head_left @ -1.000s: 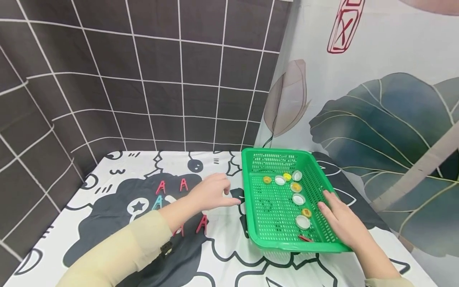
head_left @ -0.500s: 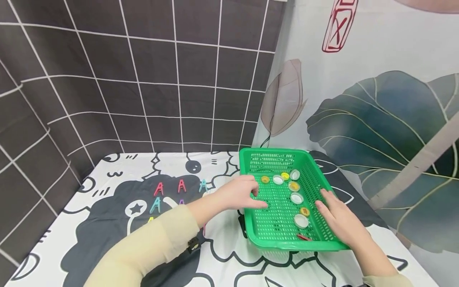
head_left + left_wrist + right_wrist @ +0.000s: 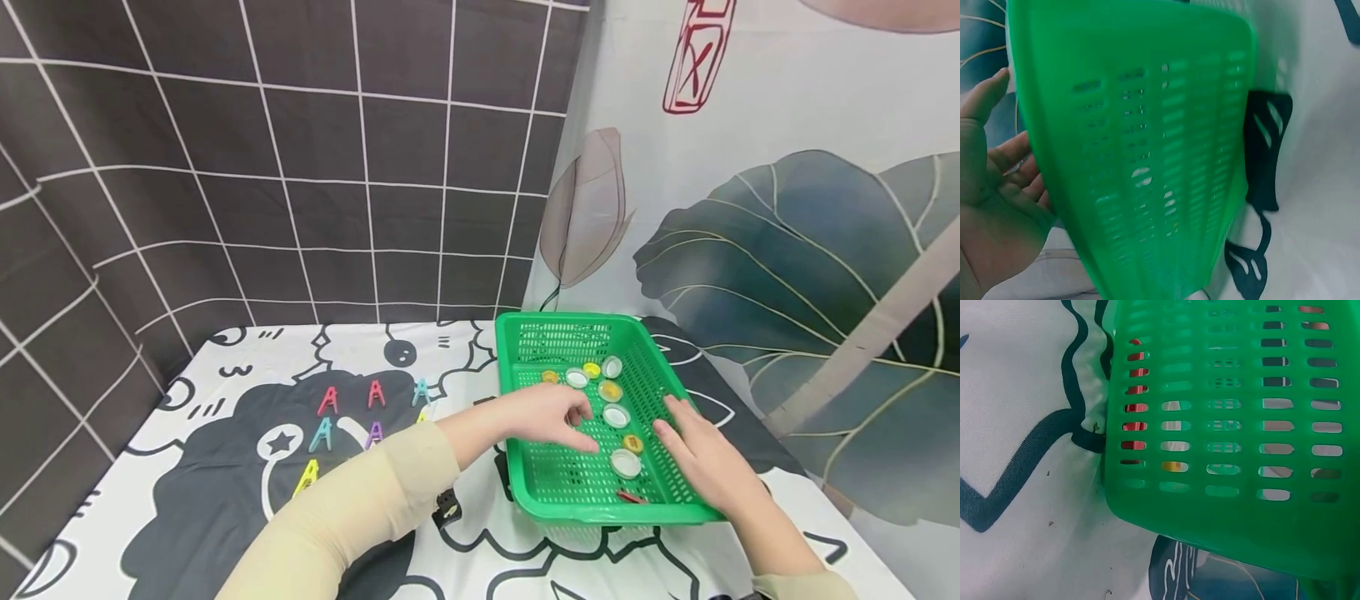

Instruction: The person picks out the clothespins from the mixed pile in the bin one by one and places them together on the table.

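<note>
My left hand (image 3: 551, 414) is over the left part of a green plastic basket (image 3: 543, 510), fingers loosely bent and nothing held. In the left wrist view this hand (image 3: 1004, 181) appears beyond the basket's rim (image 3: 1038, 144). My right hand (image 3: 708, 458) rests on the basket's right rim with its fingers extended toward the inside. White bottle caps (image 3: 626, 463), yellow caps (image 3: 610, 390) and a red clothespin (image 3: 631, 497) lie in the basket. The right wrist view has the basket's slotted wall (image 3: 1241, 512), with red showing through; the right hand is hidden there.
Left of the basket, several clothespins lie on the patterned cloth (image 3: 457, 575): red (image 3: 327, 402), blue (image 3: 321, 435), purple (image 3: 374, 435) and yellow (image 3: 307, 477). The left sleeve (image 3: 352, 508) covers part of that area. A dark gridded curtain (image 3: 315, 208) stands behind.
My left hand has moved right, from beside the basket to over its inside, and its sleeve has uncovered more clothespins. The right hand stays on the rim.
</note>
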`<state>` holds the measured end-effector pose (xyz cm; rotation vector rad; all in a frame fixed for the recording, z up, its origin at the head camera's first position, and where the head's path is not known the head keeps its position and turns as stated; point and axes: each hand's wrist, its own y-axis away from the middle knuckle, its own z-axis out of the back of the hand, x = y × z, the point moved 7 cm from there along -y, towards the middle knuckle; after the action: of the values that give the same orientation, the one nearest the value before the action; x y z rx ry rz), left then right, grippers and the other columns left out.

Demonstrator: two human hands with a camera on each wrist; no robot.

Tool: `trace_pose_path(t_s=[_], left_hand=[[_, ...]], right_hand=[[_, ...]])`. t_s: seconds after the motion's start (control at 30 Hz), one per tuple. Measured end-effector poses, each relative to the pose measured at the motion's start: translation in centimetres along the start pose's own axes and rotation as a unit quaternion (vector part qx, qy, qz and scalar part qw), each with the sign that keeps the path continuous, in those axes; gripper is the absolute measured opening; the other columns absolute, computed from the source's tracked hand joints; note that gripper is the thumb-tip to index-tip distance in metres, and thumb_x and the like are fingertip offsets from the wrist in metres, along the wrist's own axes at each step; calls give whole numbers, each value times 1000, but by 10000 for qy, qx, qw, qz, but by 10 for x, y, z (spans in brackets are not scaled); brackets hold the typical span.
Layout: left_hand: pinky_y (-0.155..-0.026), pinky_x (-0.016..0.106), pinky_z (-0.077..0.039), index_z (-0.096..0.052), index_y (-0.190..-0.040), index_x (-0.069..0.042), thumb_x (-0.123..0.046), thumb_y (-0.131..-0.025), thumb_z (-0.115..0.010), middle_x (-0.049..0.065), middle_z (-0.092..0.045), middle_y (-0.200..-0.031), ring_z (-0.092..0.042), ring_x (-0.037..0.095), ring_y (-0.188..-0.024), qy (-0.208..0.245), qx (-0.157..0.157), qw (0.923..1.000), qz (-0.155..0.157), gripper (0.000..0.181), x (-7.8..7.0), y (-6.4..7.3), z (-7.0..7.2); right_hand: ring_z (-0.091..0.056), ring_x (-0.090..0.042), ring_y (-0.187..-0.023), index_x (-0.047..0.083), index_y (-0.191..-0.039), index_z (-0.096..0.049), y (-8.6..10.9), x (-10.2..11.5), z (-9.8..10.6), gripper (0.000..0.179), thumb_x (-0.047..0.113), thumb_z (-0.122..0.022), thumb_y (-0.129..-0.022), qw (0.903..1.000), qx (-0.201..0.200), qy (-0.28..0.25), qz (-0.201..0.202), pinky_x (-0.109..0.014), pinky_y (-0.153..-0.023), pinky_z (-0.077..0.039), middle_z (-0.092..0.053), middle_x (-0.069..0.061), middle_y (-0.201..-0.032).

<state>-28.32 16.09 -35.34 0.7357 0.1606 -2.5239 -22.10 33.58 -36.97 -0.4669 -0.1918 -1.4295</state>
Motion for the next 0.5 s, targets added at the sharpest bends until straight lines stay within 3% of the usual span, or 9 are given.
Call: trace_pose_path(t_s=[0.3, 0.5], left_hand=[[-89, 17, -41, -55, -125, -8, -37, -84, -69, 0, -63, -114, -56, 5, -104, 40, 725, 9971, -212, 52, -7, -10, -24], [-87, 16, -42, -55, -127, -9, -36, -87, -66, -4, -65, -108, -56, 2, -101, -112, 1079, 9939, -172, 50, -13, -21, -38]], right_hand=[[-23, -52, -130, -14, -138, -30, 0, 1, 1, 62, 36, -34, -102, 10000, -16, 34, 21, -67, -97, -22, -30, -36, -140], [-24, -52, -129, -13, -138, -31, -1, 1, 0, 62, 37, -34, -101, 10000, -13, 73, -20, -67, -97, -23, -30, -36, -140]])
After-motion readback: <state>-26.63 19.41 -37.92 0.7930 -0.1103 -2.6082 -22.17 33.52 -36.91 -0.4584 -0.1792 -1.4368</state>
